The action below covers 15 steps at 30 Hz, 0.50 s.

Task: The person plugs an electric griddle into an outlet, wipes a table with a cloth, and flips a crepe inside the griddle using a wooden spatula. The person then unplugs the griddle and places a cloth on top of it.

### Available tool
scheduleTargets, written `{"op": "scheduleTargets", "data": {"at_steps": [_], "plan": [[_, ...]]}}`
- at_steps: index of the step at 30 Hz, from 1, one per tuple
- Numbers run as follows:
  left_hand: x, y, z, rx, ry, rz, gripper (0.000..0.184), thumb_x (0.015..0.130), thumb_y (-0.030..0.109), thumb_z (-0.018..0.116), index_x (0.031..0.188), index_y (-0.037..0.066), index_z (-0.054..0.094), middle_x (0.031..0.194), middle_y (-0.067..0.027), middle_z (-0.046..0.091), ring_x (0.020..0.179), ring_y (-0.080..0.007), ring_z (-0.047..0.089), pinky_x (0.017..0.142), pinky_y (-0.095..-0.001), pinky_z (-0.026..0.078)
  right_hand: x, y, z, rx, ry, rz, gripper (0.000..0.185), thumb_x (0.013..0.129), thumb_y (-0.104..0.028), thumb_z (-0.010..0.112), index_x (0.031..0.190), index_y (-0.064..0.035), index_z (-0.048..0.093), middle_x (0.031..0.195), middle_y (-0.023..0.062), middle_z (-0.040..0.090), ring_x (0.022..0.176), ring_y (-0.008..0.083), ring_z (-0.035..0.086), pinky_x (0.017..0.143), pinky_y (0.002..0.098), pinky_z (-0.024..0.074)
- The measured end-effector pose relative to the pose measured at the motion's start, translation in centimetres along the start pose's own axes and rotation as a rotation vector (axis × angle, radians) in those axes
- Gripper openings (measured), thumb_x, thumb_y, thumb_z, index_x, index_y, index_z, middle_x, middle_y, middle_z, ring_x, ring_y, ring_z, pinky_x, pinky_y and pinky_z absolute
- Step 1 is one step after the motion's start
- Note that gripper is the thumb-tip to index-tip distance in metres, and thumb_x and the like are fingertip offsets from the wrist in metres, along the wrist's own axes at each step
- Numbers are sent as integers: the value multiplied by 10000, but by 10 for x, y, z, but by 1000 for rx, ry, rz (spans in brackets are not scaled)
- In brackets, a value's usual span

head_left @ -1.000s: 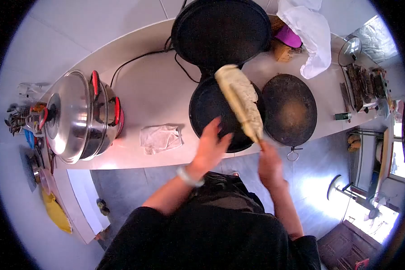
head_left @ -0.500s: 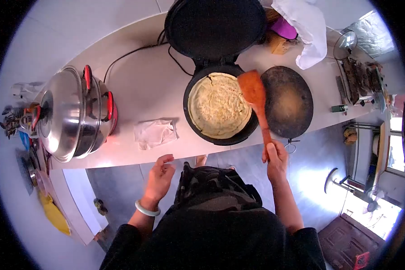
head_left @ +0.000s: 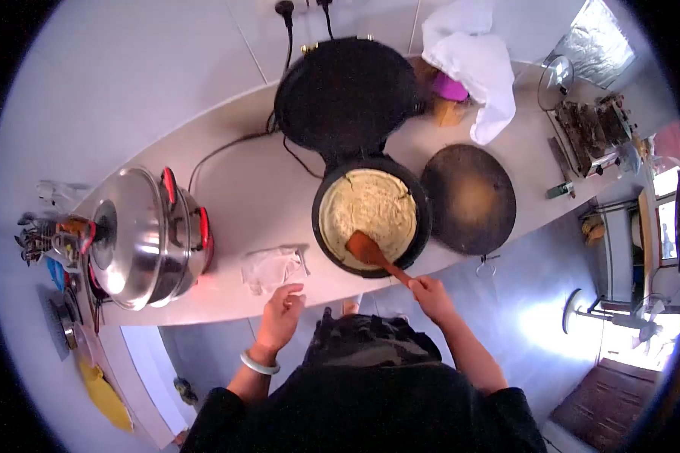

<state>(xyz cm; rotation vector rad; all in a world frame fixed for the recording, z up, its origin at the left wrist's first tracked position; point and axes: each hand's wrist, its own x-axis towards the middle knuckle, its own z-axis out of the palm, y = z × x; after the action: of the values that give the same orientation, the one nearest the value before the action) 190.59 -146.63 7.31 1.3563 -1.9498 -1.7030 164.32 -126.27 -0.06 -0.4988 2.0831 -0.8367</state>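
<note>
My right hand (head_left: 432, 299) is closed around the handle of a reddish-brown wooden spatula (head_left: 366, 248). The spatula's blade rests over the lower part of a round, pale flatbread (head_left: 370, 208). That flatbread lies in the black lower pan of an electric griddle (head_left: 423, 226), whose round lid (head_left: 347, 94) stands raised behind it. My left hand (head_left: 282, 313), with a pale bangle on the wrist, hovers by the counter's front edge, fingers loosely curled and apart, holding nothing. Just beyond it lies a folded light cloth (head_left: 273, 269).
A lidded steel steamer pot (head_left: 140, 238) with red handles stands left. Right of the griddle is a round dark board (head_left: 470, 200) with a hanging ring. A white cloth (head_left: 472, 68) drapes over things at the back. Black cords (head_left: 223, 143) run along the counter (head_left: 242, 200).
My right hand and the spatula have moved left, bringing the blade from the pan's right rim to the flatbread's lower part. The camera view has shifted; my left hand stays near the cloth.
</note>
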Motion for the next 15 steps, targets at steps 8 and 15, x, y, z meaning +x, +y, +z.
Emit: {"op": "scheduleTargets", "data": {"at_steps": [8,15], "plan": [[94,80,-18,-208,120,452,160,881,93,546,1004,-1,583,799,-7,559,744,-52,508,667,-189,428,1,-4,-11,157,32,27,284,850,-262,530,765,6,575,631,38,539,605,130,492,564,301,409],[231,275,-58,361,207,846,230,857,151,544,1020,0,603,880,-111,644,794,-156,577,726,-290,456,-46,-14,-35,691,34,22,197,866,-200,531,795,-17,542,539,-9,435,434,73,374,389,228,283]]}}
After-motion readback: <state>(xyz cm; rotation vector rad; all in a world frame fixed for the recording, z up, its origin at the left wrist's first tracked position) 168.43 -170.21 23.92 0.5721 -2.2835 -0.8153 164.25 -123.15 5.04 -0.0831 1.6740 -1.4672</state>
